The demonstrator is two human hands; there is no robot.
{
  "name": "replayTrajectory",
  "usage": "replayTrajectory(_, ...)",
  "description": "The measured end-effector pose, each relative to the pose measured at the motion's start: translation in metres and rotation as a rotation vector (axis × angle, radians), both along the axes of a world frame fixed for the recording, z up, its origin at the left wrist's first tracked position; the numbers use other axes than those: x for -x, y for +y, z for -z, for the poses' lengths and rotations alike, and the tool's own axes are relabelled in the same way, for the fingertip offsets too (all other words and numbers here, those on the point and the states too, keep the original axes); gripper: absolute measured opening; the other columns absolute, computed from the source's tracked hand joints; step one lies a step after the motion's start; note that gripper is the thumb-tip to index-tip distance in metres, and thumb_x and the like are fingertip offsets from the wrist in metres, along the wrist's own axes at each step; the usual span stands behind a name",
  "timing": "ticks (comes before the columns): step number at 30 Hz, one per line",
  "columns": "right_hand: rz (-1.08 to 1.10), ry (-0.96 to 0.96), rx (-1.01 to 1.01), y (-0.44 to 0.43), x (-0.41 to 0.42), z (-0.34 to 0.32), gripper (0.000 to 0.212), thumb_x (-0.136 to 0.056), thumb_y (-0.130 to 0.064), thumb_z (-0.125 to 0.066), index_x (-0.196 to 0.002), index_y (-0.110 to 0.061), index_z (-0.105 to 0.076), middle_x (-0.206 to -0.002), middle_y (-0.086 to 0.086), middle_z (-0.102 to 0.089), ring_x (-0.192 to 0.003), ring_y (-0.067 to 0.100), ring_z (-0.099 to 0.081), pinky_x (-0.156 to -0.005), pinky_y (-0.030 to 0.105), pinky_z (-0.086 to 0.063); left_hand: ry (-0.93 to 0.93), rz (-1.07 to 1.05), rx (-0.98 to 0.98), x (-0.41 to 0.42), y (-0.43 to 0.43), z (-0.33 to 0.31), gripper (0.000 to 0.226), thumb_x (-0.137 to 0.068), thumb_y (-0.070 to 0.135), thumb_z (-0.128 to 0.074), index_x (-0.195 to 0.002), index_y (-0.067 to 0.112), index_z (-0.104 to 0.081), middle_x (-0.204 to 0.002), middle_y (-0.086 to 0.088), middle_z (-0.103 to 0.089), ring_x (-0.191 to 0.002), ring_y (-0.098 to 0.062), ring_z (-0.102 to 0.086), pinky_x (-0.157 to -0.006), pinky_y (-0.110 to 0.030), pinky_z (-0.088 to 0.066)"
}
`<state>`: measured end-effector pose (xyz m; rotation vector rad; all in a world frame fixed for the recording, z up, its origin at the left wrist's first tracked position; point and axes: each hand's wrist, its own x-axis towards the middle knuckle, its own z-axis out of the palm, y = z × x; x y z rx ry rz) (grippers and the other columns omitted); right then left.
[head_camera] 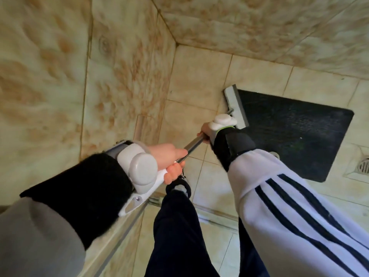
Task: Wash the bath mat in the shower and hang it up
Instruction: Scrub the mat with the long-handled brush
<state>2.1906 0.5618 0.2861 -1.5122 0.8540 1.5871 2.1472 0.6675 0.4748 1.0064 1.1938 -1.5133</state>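
A dark rectangular bath mat [293,128] lies flat on the beige tiled shower floor. A long-handled squeegee mop stands on the mat's left edge with its grey-white head [235,104]. Its metal pole [192,145] runs back toward me. My left hand [169,156] grips the pole's near end, fingers curled round it. Further down the pole my right hand [205,132] holds it too, mostly hidden behind a white wrist device and a black wrist wrap.
Marbled beige tiled walls [79,76] close in on the left and at the back. A floor drain [362,166] sits right of the mat. A shower door rail [123,232] runs under my left arm. My dark-trousered legs [175,226] stand at the threshold.
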Motion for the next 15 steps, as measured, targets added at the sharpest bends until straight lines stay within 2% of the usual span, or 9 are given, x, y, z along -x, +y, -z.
replayTrajectory(1,0.046,0.039,0.008,0.006,0.005,-0.002,0.027,-0.100,-0.008,-0.034,-0.074,-0.007,-0.042,-0.040,0.006,-0.058,-0.020,0.008,-0.049,-0.026,0.011,-0.037,0.003,0.004,-0.016,0.002,0.002,-0.007,0.037,-0.102,0.025,-0.031,-0.067,0.011,-0.037,-0.034,0.007,-0.029,-0.021,-0.004,-0.026,-0.030,-0.005,-0.022)
replayTrajectory(4,0.163,0.046,-0.061,0.017,0.025,-0.012,0.013,-0.097,-0.007,-0.037,-0.086,-0.005,-0.043,-0.033,0.006,-0.056,-0.027,0.012,-0.056,-0.031,0.018,-0.045,-0.017,0.053,-0.072,0.012,0.004,-0.028,0.037,-0.102,0.024,-0.033,-0.067,0.011,-0.037,-0.034,0.007,-0.030,-0.022,-0.004,-0.026,-0.030,-0.006,-0.024)
replayTrajectory(5,0.181,0.041,-0.065,0.015,0.031,-0.015,0.012,-0.096,-0.008,-0.039,-0.085,-0.005,-0.044,-0.036,0.006,-0.058,-0.029,0.012,-0.057,-0.034,0.019,-0.048,-0.031,0.092,-0.075,0.016,0.002,-0.033,0.037,-0.102,0.024,-0.033,-0.068,0.011,-0.037,-0.034,0.007,-0.030,-0.022,-0.004,-0.026,-0.030,-0.007,-0.024)
replayTrajectory(7,0.202,0.032,-0.051,-0.002,0.046,-0.021,0.012,-0.096,-0.007,-0.040,-0.085,-0.005,-0.045,-0.055,0.010,-0.059,-0.026,0.008,-0.055,-0.034,0.019,-0.048,-0.040,0.147,-0.057,0.025,-0.008,-0.036,0.036,-0.102,0.026,-0.033,-0.070,0.011,-0.037,-0.035,0.007,-0.030,-0.023,-0.004,-0.026,-0.031,-0.006,-0.025)
replayTrajectory(9,0.327,0.009,0.032,-0.036,0.057,-0.017,0.002,-0.095,-0.004,-0.040,-0.097,-0.003,-0.041,-0.067,0.013,-0.054,-0.023,0.010,-0.053,-0.031,0.017,-0.044,-0.006,0.151,-0.017,0.031,-0.028,-0.029,0.036,-0.102,0.028,-0.034,-0.070,0.011,-0.038,-0.035,0.006,-0.031,-0.023,-0.005,-0.026,-0.032,-0.005,-0.024)
replayTrajectory(10,0.372,0.001,0.095,-0.058,0.062,-0.013,0.008,-0.094,-0.003,-0.041,-0.102,-0.003,-0.042,-0.069,0.015,-0.055,-0.022,0.011,-0.052,-0.030,0.017,-0.043,0.004,0.154,0.015,0.033,-0.041,-0.023,0.036,-0.101,0.029,-0.034,-0.070,0.011,-0.037,-0.035,0.006,-0.031,-0.024,-0.005,-0.026,-0.033,-0.005,-0.024)
replayTrajectory(12,0.381,0.002,0.182,-0.099,0.065,-0.004,0.006,-0.093,-0.003,-0.042,-0.095,-0.001,-0.047,-0.056,0.014,-0.059,-0.021,0.011,-0.051,-0.028,0.016,-0.041,0.003,0.174,0.083,0.036,-0.073,-0.009,0.035,-0.101,0.026,-0.032,-0.068,0.012,-0.036,-0.034,0.005,-0.031,-0.023,-0.006,-0.026,-0.034,-0.005,-0.025)
replayTrajectory(14,0.359,0.021,0.264,-0.134,0.067,-0.001,0.016,-0.094,-0.002,-0.041,-0.078,-0.003,-0.044,-0.038,0.008,-0.055,-0.018,0.010,-0.048,-0.026,0.013,-0.038,-0.018,0.191,0.127,0.039,-0.101,0.004,0.034,-0.100,0.021,-0.032,-0.067,0.012,-0.034,-0.033,0.005,-0.030,-0.022,-0.007,-0.025,-0.035,-0.004,-0.025)
replayTrajectory(15,0.362,0.039,0.282,-0.145,0.067,-0.001,0.019,-0.094,-0.001,-0.040,-0.075,-0.005,-0.042,-0.034,0.007,-0.052,-0.017,0.010,-0.046,-0.025,0.013,-0.037,-0.029,0.194,0.142,0.041,-0.110,0.008,0.034,-0.099,0.020,-0.031,-0.066,0.012,-0.033,-0.033,0.004,-0.029,-0.021,-0.007,-0.024,-0.035,-0.003,-0.024)
